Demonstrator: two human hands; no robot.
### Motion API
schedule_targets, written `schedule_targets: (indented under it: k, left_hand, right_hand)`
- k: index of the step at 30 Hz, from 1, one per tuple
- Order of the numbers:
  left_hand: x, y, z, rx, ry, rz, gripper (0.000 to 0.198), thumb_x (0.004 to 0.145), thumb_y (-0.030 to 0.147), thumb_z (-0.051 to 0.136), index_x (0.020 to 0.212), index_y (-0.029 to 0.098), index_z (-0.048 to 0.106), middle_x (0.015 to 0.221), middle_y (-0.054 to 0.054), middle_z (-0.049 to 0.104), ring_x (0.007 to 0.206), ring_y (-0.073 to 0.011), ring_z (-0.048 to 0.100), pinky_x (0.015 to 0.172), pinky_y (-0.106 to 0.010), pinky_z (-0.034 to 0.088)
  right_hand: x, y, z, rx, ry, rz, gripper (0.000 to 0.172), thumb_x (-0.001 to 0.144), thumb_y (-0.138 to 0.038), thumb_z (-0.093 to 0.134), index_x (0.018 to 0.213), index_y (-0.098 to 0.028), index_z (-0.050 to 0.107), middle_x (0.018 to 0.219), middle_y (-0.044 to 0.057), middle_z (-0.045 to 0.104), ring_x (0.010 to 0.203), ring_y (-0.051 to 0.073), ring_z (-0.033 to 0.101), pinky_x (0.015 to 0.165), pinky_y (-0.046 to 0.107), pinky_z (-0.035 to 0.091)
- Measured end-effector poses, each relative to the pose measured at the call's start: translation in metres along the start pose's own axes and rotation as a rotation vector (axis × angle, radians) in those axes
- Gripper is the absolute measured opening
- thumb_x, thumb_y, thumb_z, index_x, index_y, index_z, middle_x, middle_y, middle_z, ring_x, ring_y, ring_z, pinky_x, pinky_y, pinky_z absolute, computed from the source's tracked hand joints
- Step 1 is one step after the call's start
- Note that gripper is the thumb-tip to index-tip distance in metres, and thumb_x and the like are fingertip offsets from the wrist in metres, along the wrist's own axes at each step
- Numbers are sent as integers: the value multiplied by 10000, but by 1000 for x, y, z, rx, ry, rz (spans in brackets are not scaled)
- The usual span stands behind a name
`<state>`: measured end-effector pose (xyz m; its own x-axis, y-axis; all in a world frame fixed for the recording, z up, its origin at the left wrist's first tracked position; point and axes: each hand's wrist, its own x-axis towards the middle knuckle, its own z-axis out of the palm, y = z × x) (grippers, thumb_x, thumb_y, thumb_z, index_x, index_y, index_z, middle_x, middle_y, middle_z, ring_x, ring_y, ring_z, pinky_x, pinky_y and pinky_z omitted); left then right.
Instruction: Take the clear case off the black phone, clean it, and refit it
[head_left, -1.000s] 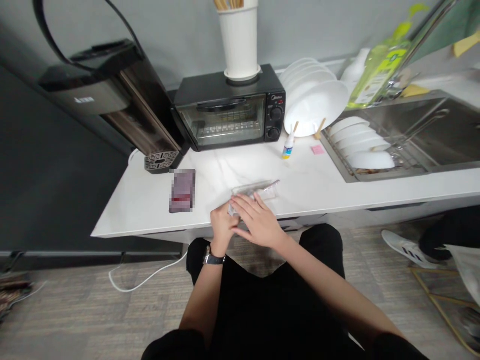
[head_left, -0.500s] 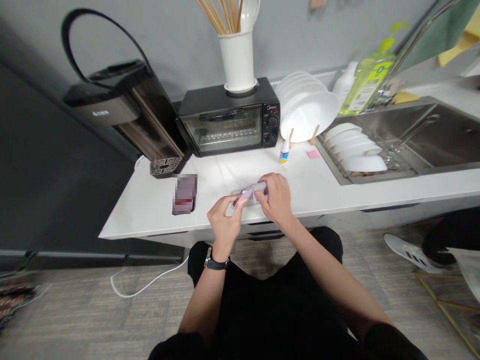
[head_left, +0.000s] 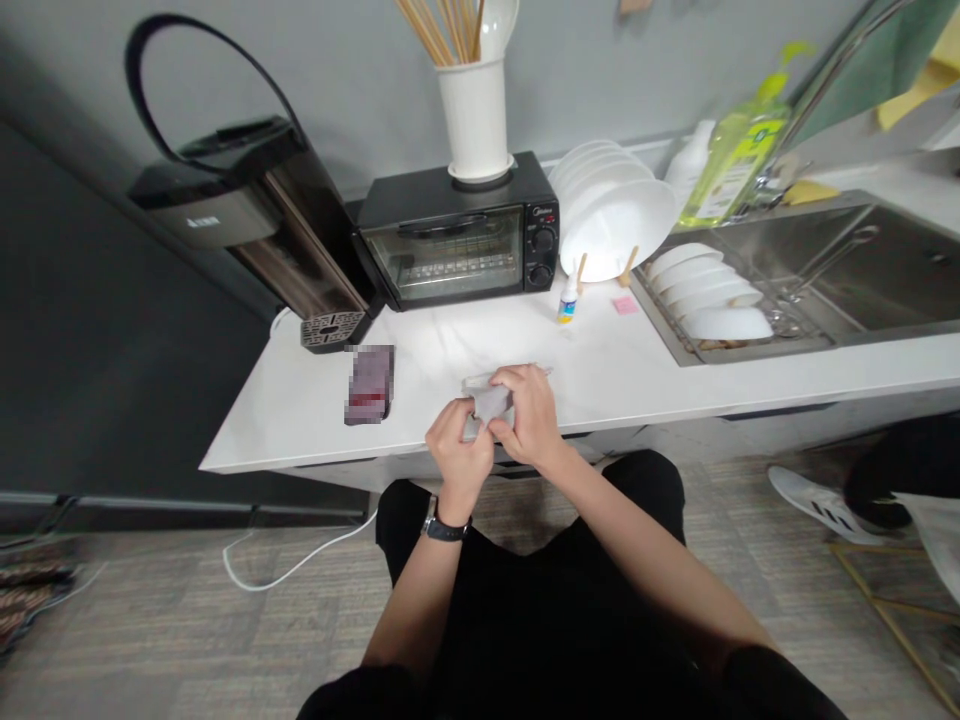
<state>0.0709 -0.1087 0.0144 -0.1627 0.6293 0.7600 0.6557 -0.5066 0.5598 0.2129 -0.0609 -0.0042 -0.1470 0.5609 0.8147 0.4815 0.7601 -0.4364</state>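
Left hand and right hand have drawn closer together, fingers pinching what may be a pale grey sheet.

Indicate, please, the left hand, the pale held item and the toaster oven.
Left hand (head_left: 460, 452): head view, its back.
Pale held item (head_left: 492, 403): head view, visible middle.
Toaster oven (head_left: 459, 252): head view, glass door.

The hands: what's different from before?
The right hand lay over the left hand; then they parted. Now they've drawn closer, side by side, both pinching a pale, thin thing. The oven and small bottle stayed put.
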Motion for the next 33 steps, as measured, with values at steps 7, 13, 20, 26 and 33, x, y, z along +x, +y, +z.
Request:
schedule_targets:
  k: [7,13,20,26,33]
  left_hand:
    - [1,3,4,-46,5,12,159,905,147,667,757,207,660,659,27,620,610,-150,575,616,-270,428]
    - [-6,3,4,-18,61,-18,53,959,232,740,926,204,770,799,-12,747,721,-170,675,698,-278,519]
    - [-8,9,1,-98,108,-29,35,960,214,765,969,219,799,840,-8,783,739,-172,716,696,-279,555]
    - [-8,6,2,-96,77,-11,77,962,208,727,947,222,801,837,-11,793,739,-183,738,695,-289,586]
    - [-8,10,0,-114,95,-56,70,965,241,750,980,245,818,869,-18,818,766,-206,769,712,-317,610]
  right_hand:
    - [2,-1,-1,-5,29,-12,700,1096,-786,214,1230,-201,574,1112,126,654,981,292,601,869,467,459]
    - [-2,7,4,-36,13,23,751,1082,-812,198,1208,-192,602,1083,147,666,983,303,620,866,491,505]
    - [-4,16,-3,-45,-29,-39,707,1063,-838,260,1196,-244,619,1072,114,671,967,300,654,864,491,534]
    - [-7,11,-4,12,2,-29,794,1023,-888,287,1320,-218,593,1170,151,681,1034,332,661,902,549,559]
    - [-12,11,-4,88,21,0,783,1017,-845,421,1485,-223,500,1261,178,666,1120,383,652,968,608,542]
